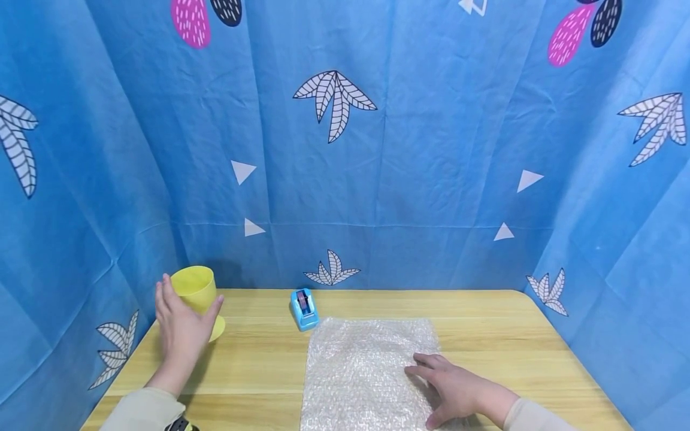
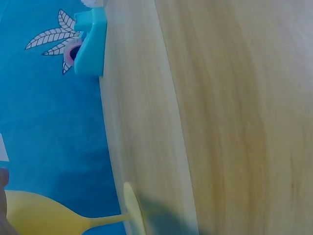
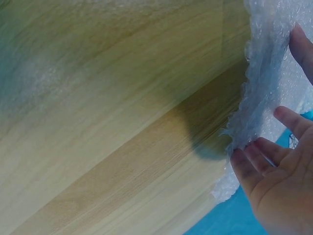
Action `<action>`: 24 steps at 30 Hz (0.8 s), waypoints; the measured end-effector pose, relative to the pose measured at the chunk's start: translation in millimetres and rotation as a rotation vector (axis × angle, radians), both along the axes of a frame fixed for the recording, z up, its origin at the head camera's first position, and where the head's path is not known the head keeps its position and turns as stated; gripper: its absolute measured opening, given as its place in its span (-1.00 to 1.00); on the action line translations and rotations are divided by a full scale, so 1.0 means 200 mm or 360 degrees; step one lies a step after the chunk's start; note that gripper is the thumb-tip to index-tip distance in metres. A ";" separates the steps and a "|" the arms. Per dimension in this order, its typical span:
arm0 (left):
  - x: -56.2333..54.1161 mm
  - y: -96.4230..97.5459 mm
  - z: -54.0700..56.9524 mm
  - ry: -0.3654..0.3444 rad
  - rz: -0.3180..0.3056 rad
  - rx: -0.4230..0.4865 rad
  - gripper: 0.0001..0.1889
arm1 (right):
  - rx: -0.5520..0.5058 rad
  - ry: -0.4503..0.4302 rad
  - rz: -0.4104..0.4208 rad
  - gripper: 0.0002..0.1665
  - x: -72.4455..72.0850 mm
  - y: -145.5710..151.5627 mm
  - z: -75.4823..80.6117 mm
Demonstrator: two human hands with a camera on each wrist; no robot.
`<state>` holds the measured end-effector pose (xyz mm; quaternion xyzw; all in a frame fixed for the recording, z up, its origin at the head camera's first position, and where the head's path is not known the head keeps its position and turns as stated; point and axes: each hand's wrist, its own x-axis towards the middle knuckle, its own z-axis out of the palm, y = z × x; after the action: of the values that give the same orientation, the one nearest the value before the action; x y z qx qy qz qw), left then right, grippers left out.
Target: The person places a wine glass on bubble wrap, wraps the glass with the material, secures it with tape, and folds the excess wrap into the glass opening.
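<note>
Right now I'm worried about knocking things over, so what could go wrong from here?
The yellow goblet has a thin stem and might tip if the left hand slips. The bubble wrap could slide or crease if the right hand shifts; the blue tape dispenser, close to the wrap's far corner, might get nudged.

The yellow stemmed goblet at left looks like smooth plastic with a soft, low sheen. The light-blue tape dispenser at far centre is glossy hard plastic. The clear rectangular bubble-wrap sheet is shiny and bumpy; the pale wood-grained tabletop smooth; the blue leaf-printed backdrop matt, creased cloth.
</note>
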<state>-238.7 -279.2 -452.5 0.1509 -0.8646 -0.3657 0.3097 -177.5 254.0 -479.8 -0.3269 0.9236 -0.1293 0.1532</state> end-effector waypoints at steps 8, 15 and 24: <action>-0.04 -0.01 -0.01 -0.0092 0.0005 0.0496 0.31 | 0.0012 0.0000 -0.0009 0.19 0.00 -0.01 0.01; -0.05 -0.03 -0.03 -0.0132 -0.0016 0.0639 0.32 | 0.0002 0.0007 0.0004 0.19 0.00 -0.01 -0.01; -0.09 -0.02 -0.10 -0.0024 -0.0162 0.0762 0.25 | 0.0001 0.0004 -0.0003 0.19 -0.01 0.00 -0.01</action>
<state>-257.5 -283.3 -471.8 0.1789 -0.7621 -0.5742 0.2398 -178.5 253.6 -482.6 -0.3261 0.9241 -0.1288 0.1520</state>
